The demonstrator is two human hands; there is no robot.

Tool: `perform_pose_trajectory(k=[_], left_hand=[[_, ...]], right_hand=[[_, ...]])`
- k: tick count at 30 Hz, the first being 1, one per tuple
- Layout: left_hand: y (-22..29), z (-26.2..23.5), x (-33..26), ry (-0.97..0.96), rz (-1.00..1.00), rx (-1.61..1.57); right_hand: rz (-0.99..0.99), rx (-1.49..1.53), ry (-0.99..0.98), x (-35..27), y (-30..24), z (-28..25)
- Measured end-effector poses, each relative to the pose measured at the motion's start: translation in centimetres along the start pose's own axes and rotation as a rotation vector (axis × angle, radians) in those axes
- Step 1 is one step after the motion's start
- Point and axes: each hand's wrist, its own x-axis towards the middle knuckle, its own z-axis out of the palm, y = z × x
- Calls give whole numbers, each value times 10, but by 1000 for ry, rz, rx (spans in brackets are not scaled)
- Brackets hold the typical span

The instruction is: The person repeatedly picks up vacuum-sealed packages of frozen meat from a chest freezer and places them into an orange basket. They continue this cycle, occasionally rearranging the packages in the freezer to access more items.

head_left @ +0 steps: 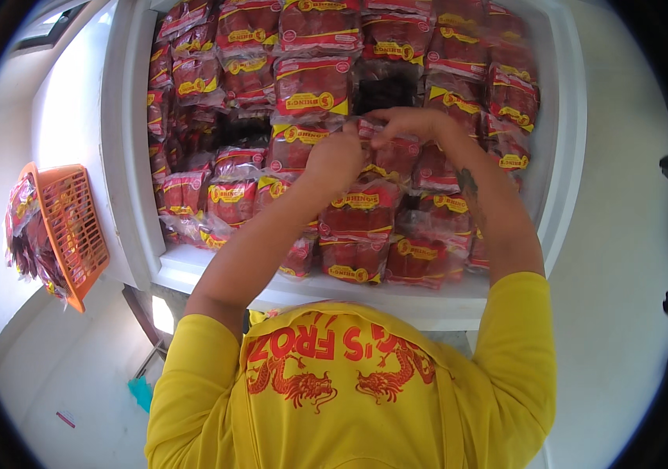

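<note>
**Both hands on one packet over a packed chest freezer**

Person in yellow shirt (349,391) w/ red dragon print leans over an open white chest freezer (127,156); both forearms reach up from the near edge to the middle of the load; left hand (335,156) and right hand (406,125) meet over a red packet (385,152), fingers pressed together, pinching its top edge from either side; packet sits mid-freezer, on top of the stack, touching neighbours all round. Freezer is filled near to far, left to right, w/ clear bags of red contents w/ yellow-red labels (314,90); one dark gap (385,90) just beyond the hands. At left, an orange plastic basket (76,227) hangs at the freezer's outer side, tilted, holding more red packets (25,227); pale floor (615,313) at right.
</note>
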Motion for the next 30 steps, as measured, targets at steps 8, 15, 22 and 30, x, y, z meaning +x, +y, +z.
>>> perform_pose_trajectory(k=[8,15,22,30], left_hand=[[-9,-14,-21,-94,74,260],[-12,4,-56,100,276,-210],[-11,11,-72,74,379,-133],[-15,-3,-61,-96,370,-353]], right_hand=[[1,-569,270,15,-4,27],[-186,-494,439,1,3,20],[-221,-621,477,-18,-29,27],[-191,-322,555,-45,-36,31]])
